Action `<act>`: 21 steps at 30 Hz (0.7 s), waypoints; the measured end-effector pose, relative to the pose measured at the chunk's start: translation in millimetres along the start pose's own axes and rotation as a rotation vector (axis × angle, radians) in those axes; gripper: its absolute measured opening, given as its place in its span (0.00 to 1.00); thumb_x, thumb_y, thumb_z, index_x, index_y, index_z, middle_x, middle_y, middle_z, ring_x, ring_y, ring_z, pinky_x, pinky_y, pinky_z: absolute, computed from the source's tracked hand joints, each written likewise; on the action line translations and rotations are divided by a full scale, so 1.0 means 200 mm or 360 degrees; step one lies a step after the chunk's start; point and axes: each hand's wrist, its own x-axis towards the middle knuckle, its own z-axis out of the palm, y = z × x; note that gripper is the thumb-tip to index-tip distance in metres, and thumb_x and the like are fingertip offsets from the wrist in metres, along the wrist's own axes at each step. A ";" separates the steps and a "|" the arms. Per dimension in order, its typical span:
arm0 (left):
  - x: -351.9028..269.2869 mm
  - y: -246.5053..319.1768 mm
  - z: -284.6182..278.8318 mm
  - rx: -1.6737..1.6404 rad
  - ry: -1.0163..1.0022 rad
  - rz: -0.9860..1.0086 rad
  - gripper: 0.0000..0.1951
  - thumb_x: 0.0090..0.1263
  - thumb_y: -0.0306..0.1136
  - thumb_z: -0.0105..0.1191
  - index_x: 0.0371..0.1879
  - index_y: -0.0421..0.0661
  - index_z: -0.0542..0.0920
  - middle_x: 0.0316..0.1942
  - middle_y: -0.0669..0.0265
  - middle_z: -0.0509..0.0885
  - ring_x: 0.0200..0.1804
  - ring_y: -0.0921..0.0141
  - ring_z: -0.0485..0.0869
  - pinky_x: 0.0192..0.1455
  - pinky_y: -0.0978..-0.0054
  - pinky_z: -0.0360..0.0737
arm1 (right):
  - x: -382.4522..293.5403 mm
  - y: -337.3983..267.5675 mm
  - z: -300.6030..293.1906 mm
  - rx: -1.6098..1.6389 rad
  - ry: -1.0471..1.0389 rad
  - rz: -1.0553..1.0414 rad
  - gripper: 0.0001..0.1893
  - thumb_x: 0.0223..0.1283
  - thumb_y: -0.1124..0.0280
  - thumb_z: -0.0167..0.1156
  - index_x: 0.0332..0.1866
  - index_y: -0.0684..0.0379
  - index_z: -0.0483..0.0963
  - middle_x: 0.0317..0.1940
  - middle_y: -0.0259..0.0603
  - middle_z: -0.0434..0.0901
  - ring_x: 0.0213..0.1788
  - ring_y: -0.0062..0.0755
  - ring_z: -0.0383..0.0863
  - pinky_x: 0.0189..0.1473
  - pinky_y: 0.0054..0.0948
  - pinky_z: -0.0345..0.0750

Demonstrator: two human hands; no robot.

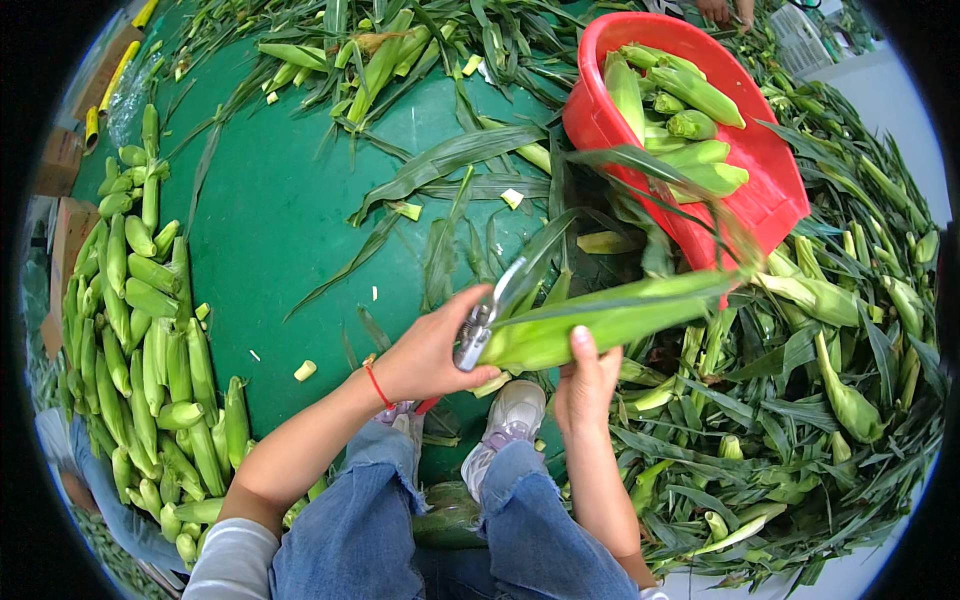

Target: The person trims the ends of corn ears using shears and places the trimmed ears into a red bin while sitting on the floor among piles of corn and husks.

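Note:
My left hand (435,351) is closed on metal pruning shears (480,322), whose jaws sit at the base end of an ear of corn in its green husk (600,322). My right hand (589,379) grips that ear from below, thumb on top. The ear points to the right, its tip blurred near the rim of a red plastic scoop-shaped basin (600,97). Several husked-in ears (697,94) lie inside the basin. Loose leaves hang over the basin's near side.
A long pile of green corn ears (150,337) lines the left. Leaves and stalks heap up on the right (787,420) and at the top. Cut stalk bits (305,370) lie on the green floor (247,225). Another person's hands (724,10) show at the top. Cardboard boxes (71,255) stand far left.

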 end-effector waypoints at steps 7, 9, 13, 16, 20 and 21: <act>-0.15 -0.07 -0.03 -0.0727 0.0057 -0.0713 0.35 0.52 0.24 0.56 0.63 0.44 0.57 0.41 0.68 0.69 0.40 0.76 0.71 0.44 0.80 0.71 | 0.06 -0.08 -0.09 -0.0149 -0.0215 -0.0434 0.40 0.41 0.70 0.62 0.62 0.55 0.50 0.48 0.46 0.68 0.54 0.44 0.72 0.55 0.41 0.70; -0.14 0.00 -0.03 -0.0451 -0.0226 -0.0696 0.39 0.51 0.25 0.56 0.65 0.44 0.53 0.43 0.67 0.69 0.42 0.73 0.71 0.46 0.78 0.71 | 0.09 -0.10 -0.10 -0.0096 -0.0514 -0.0159 0.47 0.42 0.66 0.67 0.65 0.51 0.42 0.50 0.46 0.67 0.49 0.50 0.76 0.51 0.47 0.74; -0.05 0.01 0.07 -0.0357 -0.0219 -0.0126 0.42 0.51 0.30 0.57 0.65 0.40 0.49 0.51 0.55 0.69 0.53 0.65 0.70 0.55 0.72 0.67 | 0.12 -0.03 -0.10 0.0019 -0.0743 0.0324 0.40 0.52 0.58 0.62 0.66 0.56 0.47 0.52 0.47 0.67 0.50 0.46 0.75 0.53 0.44 0.73; 0.10 0.07 0.09 -0.0165 -0.0075 0.0081 0.42 0.49 0.31 0.55 0.64 0.34 0.50 0.54 0.45 0.65 0.58 0.53 0.67 0.61 0.66 0.65 | 0.13 0.03 -0.07 -0.0307 -0.0712 0.0142 0.35 0.58 0.54 0.56 0.65 0.61 0.52 0.56 0.47 0.66 0.55 0.39 0.70 0.57 0.38 0.68; 0.13 0.10 0.02 0.0150 0.0251 0.0010 0.34 0.48 0.27 0.53 0.58 0.34 0.59 0.31 0.60 0.78 0.35 0.61 0.80 0.38 0.69 0.76 | 0.11 -0.04 0.01 -0.0504 -0.0797 0.0228 0.33 0.61 0.53 0.53 0.65 0.63 0.55 0.58 0.44 0.65 0.60 0.33 0.63 0.61 0.31 0.61; 0.11 0.08 0.02 0.0093 0.0199 -0.0040 0.34 0.48 0.27 0.53 0.58 0.34 0.59 0.32 0.59 0.77 0.36 0.60 0.80 0.39 0.68 0.75 | 0.11 -0.07 0.00 -0.0541 -0.0812 0.0303 0.33 0.61 0.53 0.53 0.64 0.64 0.55 0.58 0.44 0.66 0.60 0.33 0.63 0.61 0.31 0.61</act>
